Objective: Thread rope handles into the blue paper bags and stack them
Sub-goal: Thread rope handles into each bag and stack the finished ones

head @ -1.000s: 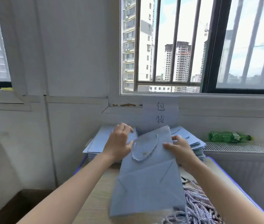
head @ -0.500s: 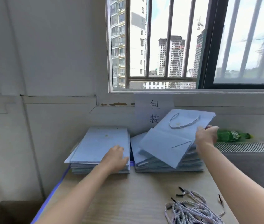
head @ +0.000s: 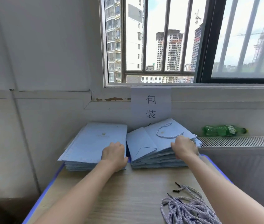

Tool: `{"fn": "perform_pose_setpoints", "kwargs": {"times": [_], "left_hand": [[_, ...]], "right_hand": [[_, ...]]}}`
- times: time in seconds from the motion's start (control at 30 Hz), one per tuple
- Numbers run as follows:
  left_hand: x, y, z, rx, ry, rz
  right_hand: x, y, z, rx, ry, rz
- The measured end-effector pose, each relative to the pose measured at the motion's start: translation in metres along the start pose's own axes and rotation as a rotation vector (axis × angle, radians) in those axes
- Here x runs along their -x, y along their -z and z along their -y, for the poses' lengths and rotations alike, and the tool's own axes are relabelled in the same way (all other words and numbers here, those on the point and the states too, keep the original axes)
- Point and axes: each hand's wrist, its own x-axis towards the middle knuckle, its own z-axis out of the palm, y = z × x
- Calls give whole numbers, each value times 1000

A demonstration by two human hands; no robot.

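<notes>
Wooden tabletop (head: pixel 128 191) under barred window. Threaded bag (head: pixel 158 138) atop right stack (head: pixel 157 160), pinched at its edge by right hand (head: pixel 184 147), likely squaring it. Left hand (head: pixel 114 153) flat, fingers relaxed, on unthreaded stack (head: pixel 94 143), seemingly reaching for next bag. Loose ropes (head: pixel 187 209) near right.

Two stacks of flat blue bags at the table's (head: pixel 128 191) far edge. I see the left hand (head: pixel 114 155) resting on the left stack (head: pixel 94 143), fingers curled at its near right corner. Right hand (head: pixel 184 147) grips the right stack's (head: pixel 157 159) top bag (head: pixel 152 139), whose handle (head: pixel 168 132) is threaded. Loose ropes (head: pixel 187 209) near right. Green bottle (head: pixel 221 130) on the radiator (head: pixel 241 141).
</notes>
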Motion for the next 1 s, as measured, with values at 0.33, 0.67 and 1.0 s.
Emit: {"fn": "perform_pose_setpoints", "kwargs": {"times": [0.33, 0.67, 1.0], "left_hand": [[40, -8, 18, 108, 51, 201], [106, -3, 30, 174, 76, -138], [124, -38, 16, 270, 40, 195]], "right_hand": [[36, 7, 33, 57, 289, 39], [91, -26, 42, -92, 396, 139], [106, -64, 22, -239, 514, 235]]}}
